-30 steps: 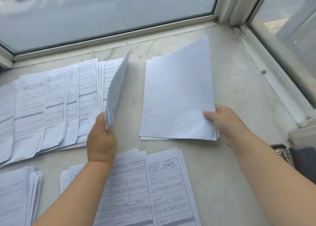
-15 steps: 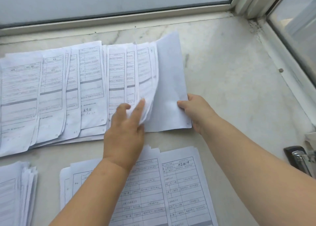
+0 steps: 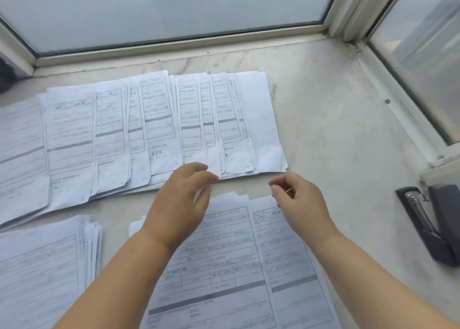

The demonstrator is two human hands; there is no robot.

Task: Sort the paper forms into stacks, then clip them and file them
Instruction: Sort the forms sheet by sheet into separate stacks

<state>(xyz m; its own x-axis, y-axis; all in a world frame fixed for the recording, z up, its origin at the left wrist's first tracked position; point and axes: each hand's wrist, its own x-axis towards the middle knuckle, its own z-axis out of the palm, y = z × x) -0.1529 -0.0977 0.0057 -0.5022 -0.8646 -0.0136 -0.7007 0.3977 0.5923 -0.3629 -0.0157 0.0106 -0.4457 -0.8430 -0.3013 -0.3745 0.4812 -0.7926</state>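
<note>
Fanned row of printed forms [image 3: 159,129], two nearer stacks [image 3: 239,266] below

You are working on a pale, veined marble-like window sill [image 3: 331,119]. Along its far side lies a fanned row of overlapping white printed forms [image 3: 159,129]. Nearer you sit a thick stack of printed forms [image 3: 239,261] at centre and another squared pile of white forms [image 3: 44,266] at the near left. At the right edge rests a black stapler [image 3: 430,224], seemingly hinged open, well apart from the papers.

Office-type spot: forms [image 3: 159,119], stapler [image 3: 433,224] on windowsill [image 3: 336,119]
</note>
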